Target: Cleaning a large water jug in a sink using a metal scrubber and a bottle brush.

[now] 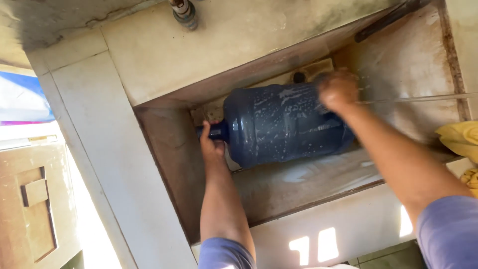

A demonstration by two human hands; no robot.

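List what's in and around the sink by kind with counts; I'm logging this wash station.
Blue water bottle: 1
Hands, left hand and right hand: 2
Tiled sink: 1
Tap: 1
Yellow cloth: 1
Total: 6

We are wearing a short-sleeved top in a muted blue-violet; its sleeves are ending above our elbows, leaving both forearms bare. The cloth is looking plain, without print or seam marks that we can make out. Our left hand (212, 146) and right hand (338, 89) are bare, with no gloves, rings or watch showing. The right hand is appearing blurred.
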